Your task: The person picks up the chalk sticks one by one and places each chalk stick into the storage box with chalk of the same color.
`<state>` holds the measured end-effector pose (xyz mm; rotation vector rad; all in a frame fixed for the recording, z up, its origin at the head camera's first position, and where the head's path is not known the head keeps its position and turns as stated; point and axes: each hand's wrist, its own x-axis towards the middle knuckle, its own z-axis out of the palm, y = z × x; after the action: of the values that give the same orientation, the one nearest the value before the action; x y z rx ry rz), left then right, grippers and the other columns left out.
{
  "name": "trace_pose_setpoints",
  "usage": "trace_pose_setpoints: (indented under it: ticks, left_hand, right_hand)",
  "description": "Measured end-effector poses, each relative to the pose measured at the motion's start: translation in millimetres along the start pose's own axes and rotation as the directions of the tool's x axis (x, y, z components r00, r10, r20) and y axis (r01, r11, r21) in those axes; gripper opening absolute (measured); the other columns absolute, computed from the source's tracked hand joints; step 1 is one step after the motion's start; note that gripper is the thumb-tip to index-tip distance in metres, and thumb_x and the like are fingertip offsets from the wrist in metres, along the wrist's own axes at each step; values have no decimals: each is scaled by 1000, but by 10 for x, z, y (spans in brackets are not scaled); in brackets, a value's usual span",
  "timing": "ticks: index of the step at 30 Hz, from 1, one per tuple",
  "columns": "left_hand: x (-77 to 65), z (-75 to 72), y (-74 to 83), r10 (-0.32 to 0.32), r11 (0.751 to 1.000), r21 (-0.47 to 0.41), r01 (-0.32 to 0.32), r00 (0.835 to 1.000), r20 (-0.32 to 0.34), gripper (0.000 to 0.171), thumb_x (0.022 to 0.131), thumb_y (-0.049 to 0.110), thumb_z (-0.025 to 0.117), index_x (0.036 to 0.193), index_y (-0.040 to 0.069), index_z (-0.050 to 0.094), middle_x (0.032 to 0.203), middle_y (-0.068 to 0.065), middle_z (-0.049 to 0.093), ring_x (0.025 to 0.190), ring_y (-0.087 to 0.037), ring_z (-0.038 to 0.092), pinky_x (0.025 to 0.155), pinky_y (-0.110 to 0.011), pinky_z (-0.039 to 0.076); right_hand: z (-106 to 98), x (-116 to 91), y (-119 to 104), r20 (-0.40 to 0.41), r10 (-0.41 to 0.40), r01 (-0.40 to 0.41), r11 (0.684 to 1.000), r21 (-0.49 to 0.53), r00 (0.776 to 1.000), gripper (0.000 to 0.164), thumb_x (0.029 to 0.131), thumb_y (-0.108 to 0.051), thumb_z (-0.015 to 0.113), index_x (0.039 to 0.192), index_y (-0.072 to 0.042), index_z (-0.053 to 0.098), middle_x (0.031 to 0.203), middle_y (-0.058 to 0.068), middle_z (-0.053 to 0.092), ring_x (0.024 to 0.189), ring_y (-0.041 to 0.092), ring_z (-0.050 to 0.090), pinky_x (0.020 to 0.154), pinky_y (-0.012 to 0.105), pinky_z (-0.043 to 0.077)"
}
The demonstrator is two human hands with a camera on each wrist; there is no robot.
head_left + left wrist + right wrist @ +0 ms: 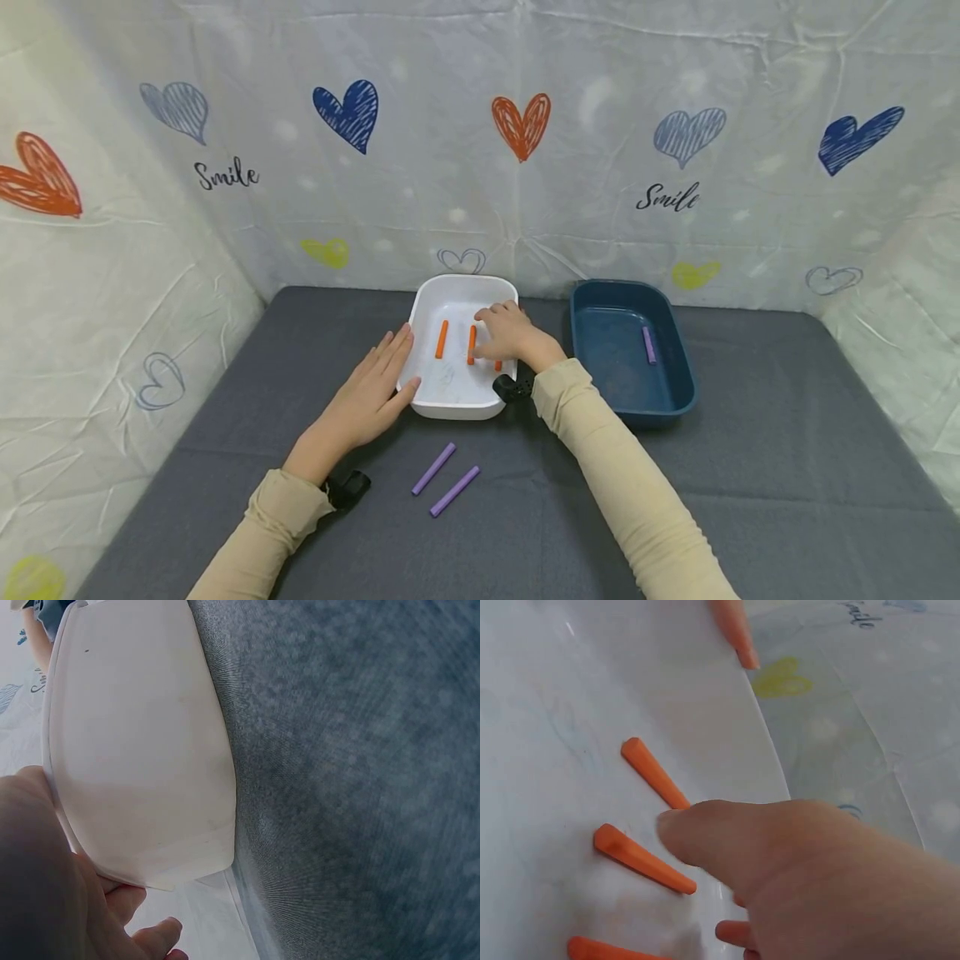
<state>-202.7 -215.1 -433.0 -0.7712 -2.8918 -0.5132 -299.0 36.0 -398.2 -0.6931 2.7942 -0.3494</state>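
In the head view my left hand rests along the left rim of a white tray, fingers straight. The left wrist view shows those fingers at the tray's rim. Over the tray's right side is my right hand, thumb and fingers apart. Inside lie a left orange stick, a middle orange stick and a right orange stick partly hidden by that hand. The right wrist view shows the thumb close over the sticks, with nothing pinched.
A dark blue tray stands to the right with one purple stick inside. Two more purple sticks, one farther and one nearer, lie on the grey tablecloth before the white tray. A printed curtain hangs behind.
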Motion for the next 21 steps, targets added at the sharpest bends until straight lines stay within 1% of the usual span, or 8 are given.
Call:
trace_pose_setpoints:
  ticks: [4, 7, 12, 17, 21]
  left_hand:
    - [1, -4, 0, -2, 1000, 2, 2, 1000, 1, 70, 107, 40, 39, 159, 2, 11, 166, -10, 6, 149, -40, 12, 117, -59, 17]
    - [-3, -13, 8, -4, 1000, -8, 4, 1000, 2, 70, 107, 40, 39, 159, 3, 11, 166, -9, 6, 150, -38, 10, 118, -59, 16]
    - [-15, -26, 15, -3, 1000, -14, 3, 1000, 5, 70, 107, 39, 39, 159, 2, 11, 166, -9, 6, 150, -37, 9, 118, -58, 16]
    - [-24, -34, 15, -5, 1000, -13, 5, 1000, 4, 69, 107, 39, 39, 159, 2, 11, 166, -10, 6, 150, -38, 10, 118, -58, 16]
    - [-27, -38, 18, -5, 1000, -23, 5, 1000, 1, 70, 107, 40, 39, 159, 2, 11, 166, -9, 6, 150, -38, 10, 118, -57, 15]
  right_hand:
    - [17, -5, 17, -58, -1, 8, 991, 131, 998, 68, 96, -38, 63, 150, -4, 39, 148, 12, 47, 138, 31, 34, 114, 41, 30]
    - [39, -12, 29, -95, 20, 3, 972, 235, 995, 68, 97, -36, 62, 152, -5, 37, 146, 10, 49, 138, 29, 33, 112, 40, 32]
    - [56, -31, 27, -141, 37, 16, 936, 352, 989, 65, 98, -35, 60, 152, -6, 38, 144, 8, 52, 138, 27, 33, 111, 41, 34]
    - [76, -29, 16, -158, 64, 13, 895, 445, 985, 62, 98, -34, 59, 150, -8, 41, 142, 7, 54, 137, 25, 35, 111, 43, 34]
    - [85, -27, 1, -174, 94, 14, 846, 533, 980, 57, 98, -31, 60, 148, -8, 45, 140, 8, 56, 136, 27, 37, 110, 45, 34]
